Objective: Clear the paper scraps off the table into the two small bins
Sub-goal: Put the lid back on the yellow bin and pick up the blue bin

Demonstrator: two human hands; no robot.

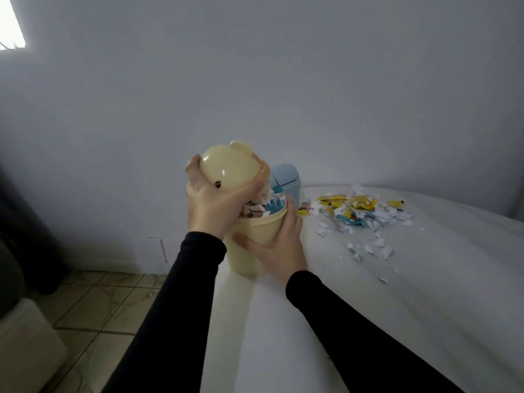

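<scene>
A pale yellow bin [251, 236] stands near the table's left edge, filled to the rim with paper scraps [265, 207]. My left hand [209, 205] grips its bear-faced yellow lid [229, 165], tilted above the bin's mouth. Curved around the bin's right side is my right hand [276, 248], fingers wrapped on the wall. A small blue bin [286, 177] with a lid stands just behind. A pile of white, yellow and blue paper scraps [360, 212] lies on the table to the right.
The table [397, 307] is covered with a white cloth. More loose white scraps [371, 251] trail toward the front of the pile. The table's left edge drops to a tiled floor [93, 307]. A plain wall stands behind.
</scene>
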